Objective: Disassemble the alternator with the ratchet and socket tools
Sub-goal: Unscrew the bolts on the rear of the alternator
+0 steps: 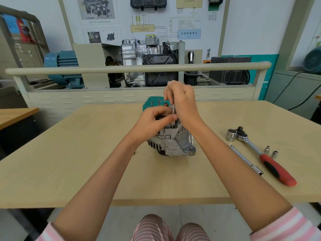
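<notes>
hands (pixel 156 119) on alternator (pixel 173 143), ratchet (pixel 260 152) aside

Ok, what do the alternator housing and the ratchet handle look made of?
Alternator: looks like cast aluminium, going by its dull grey, scuffed, ribbed surface; the alloy can't be confirmed. Ratchet: shiny chromed steel head and shank; the handle looks like red and black plastic or rubber, matte.

An automotive training workshop is showing itself here: a white wall board printed with wiring diagrams (pixel 152 23) is hanging at twelve o'clock, a cutaway silver-and-black engine unit (pixel 149 61) is sitting below it, and a blue electric motor (pixel 62 66) is standing at ten o'clock.
</notes>
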Demonstrator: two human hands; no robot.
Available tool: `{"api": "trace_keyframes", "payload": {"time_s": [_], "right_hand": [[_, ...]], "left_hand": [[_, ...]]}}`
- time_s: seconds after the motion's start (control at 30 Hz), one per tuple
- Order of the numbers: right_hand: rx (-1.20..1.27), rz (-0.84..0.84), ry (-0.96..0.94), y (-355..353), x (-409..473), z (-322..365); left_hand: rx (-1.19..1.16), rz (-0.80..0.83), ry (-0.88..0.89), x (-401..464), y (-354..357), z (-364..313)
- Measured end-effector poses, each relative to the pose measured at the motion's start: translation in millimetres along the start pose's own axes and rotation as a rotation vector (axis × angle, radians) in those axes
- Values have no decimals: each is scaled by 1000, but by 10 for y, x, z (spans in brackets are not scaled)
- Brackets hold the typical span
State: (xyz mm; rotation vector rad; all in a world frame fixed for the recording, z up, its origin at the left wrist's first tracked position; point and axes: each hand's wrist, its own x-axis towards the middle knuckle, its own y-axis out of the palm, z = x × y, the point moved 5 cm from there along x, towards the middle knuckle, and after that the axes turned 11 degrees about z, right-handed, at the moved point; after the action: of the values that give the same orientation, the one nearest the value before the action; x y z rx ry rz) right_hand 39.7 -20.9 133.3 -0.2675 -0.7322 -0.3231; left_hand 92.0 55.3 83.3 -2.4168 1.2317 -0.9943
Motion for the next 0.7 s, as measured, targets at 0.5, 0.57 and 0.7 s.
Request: {"api": "trace_keyframes", "payload": {"time_s": [0.5, 0.57, 0.7], "right_hand": [[-988, -284, -124, 159, -132, 130], [-766, -208, -165, 148, -102, 133], [-155, -43, -70, 64, -3, 82]], "left_hand": [[42, -64, -44, -19, 6, 7], [-4, -31, -57, -27, 6, 13], [-8, 3, -10, -17, 14, -7]]}}
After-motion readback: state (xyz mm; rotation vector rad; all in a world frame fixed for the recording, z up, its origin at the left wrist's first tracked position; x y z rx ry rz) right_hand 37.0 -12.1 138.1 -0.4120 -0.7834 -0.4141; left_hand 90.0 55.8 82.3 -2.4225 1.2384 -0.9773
